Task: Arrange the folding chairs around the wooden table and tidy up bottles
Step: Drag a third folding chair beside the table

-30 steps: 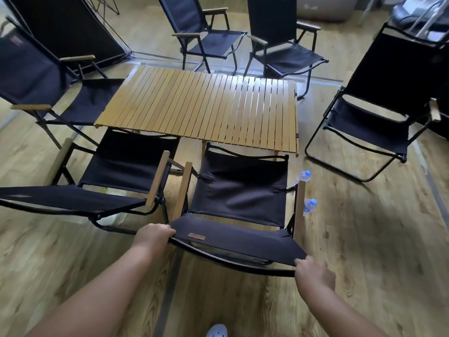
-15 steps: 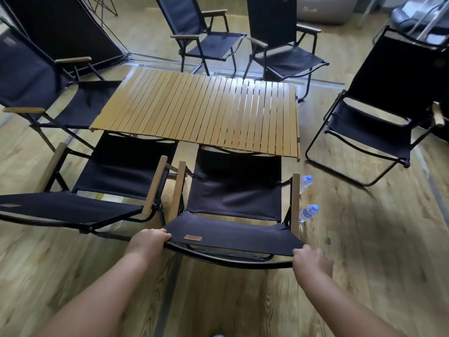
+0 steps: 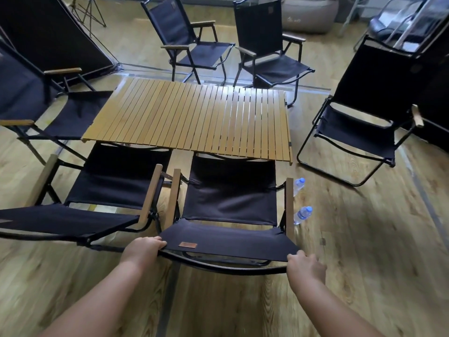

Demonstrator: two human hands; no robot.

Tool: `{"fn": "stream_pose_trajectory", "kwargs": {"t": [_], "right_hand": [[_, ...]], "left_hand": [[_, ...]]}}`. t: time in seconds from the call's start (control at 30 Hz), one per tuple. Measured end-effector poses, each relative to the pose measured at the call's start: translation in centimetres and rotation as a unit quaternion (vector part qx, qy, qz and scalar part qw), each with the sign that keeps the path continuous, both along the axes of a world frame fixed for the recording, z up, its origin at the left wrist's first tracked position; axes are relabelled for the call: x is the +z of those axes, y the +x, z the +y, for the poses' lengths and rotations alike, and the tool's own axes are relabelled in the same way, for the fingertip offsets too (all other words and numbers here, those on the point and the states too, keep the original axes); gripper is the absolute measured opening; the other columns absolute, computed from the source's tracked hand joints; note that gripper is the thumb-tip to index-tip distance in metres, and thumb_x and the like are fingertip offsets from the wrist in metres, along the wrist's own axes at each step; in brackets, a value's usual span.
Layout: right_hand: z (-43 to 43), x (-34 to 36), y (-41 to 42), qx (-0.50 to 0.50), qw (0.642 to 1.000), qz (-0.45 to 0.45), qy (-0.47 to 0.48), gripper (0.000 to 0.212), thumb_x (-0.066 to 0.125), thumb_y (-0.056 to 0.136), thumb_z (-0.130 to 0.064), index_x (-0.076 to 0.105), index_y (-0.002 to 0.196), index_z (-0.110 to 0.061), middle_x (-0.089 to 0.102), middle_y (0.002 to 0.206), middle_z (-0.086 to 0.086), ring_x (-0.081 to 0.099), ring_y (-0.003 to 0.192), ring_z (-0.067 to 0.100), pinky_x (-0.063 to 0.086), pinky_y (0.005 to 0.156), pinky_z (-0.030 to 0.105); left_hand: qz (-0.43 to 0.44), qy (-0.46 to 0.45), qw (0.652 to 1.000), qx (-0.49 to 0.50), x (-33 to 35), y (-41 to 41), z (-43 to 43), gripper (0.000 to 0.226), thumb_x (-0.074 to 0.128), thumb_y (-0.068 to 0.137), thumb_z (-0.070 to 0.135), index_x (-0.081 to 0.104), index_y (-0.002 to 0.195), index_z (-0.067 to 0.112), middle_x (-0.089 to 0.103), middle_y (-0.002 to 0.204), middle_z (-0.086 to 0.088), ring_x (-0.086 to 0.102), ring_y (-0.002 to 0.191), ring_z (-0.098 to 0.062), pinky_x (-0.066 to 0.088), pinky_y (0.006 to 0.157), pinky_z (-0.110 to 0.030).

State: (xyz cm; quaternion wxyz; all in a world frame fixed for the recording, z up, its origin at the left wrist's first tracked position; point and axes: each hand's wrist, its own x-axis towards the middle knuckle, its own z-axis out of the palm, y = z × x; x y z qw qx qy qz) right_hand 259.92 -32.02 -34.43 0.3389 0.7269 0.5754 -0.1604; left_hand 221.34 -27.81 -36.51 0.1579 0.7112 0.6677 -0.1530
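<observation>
- The folding chair [image 3: 230, 198] between the two hands is black canvas on a black metal tube frame, with straight wooden armrests.
- The wooden table [image 3: 194, 117] just beyond it is a rectangle of narrow honey-coloured slats.
- Six such chairs ring the table, and the neighbour chair [image 3: 114, 181] stands just left of the grip.
- Two clear, blue-capped bottles are on the plank floor [image 3: 364, 239] ahead of the right-side grip: the near bottle [image 3: 302, 214] and the far bottle [image 3: 298, 186].
- The left hand [image 3: 143, 249] curls its fingers tightly over the backrest's left top corner.
- The right hand [image 3: 306, 266] closes round the right corner.
</observation>
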Motion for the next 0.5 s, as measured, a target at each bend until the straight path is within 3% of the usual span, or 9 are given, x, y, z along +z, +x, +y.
{"fn": "stream_pose_trajectory", "kwargs": {"t": [0.17, 0.27, 0.37, 0.5], "right_hand": [[-0.8, 1.5, -0.5, -0.025, 1.000, -0.015, 0.002, 0.066, 0.058, 0.091, -0.017, 0.028, 0.150, -0.021, 0.040, 0.147, 0.008, 0.040, 0.130, 0.033, 0.042, 0.097, 0.048], [-2.5, 3.2, 0.3, -0.042, 0.999, 0.014, 0.017, 0.074, 0.055, 0.091, -0.013, 0.019, 0.154, -0.026, 0.033, 0.153, 0.006, 0.034, 0.136, 0.031, 0.036, 0.104, 0.053], [-3.9, 5.6, 1.9, -0.053, 0.997, 0.034, 0.038, 0.072, 0.050, 0.090, -0.008, 0.022, 0.153, -0.030, 0.035, 0.152, 0.001, 0.035, 0.135, 0.026, 0.035, 0.103, 0.049], [-5.3, 8.5, 5.3, -0.097, 0.990, 0.075, 0.076, 0.059, 0.045, 0.086, -0.002, 0.043, 0.138, -0.030, 0.045, 0.140, 0.000, 0.041, 0.129, 0.025, 0.038, 0.100, 0.043]], "left_hand": [[0.018, -0.022, 1.000, 0.006, 0.8, 1.5, -0.8, 0.051, 0.050, 0.097, 0.008, 0.047, 0.142, 0.032, 0.042, 0.152, 0.006, 0.038, 0.140, -0.021, 0.045, 0.106, -0.036], [0.049, -0.021, 0.999, -0.010, 1.7, 3.5, -2.1, 0.056, 0.053, 0.097, 0.024, 0.035, 0.149, 0.031, 0.032, 0.158, 0.004, 0.023, 0.147, -0.023, 0.027, 0.117, -0.047], [0.052, -0.034, 0.998, -0.018, 2.4, 5.1, -3.7, 0.067, 0.054, 0.095, 0.038, 0.023, 0.154, 0.029, 0.023, 0.161, 0.006, 0.014, 0.150, -0.019, 0.005, 0.120, -0.056], [0.003, -0.049, 0.998, -0.044, 3.8, 8.7, -4.8, 0.069, 0.055, 0.092, 0.048, 0.025, 0.153, 0.034, 0.026, 0.159, 0.010, 0.019, 0.149, -0.017, 0.004, 0.120, -0.056]]}}
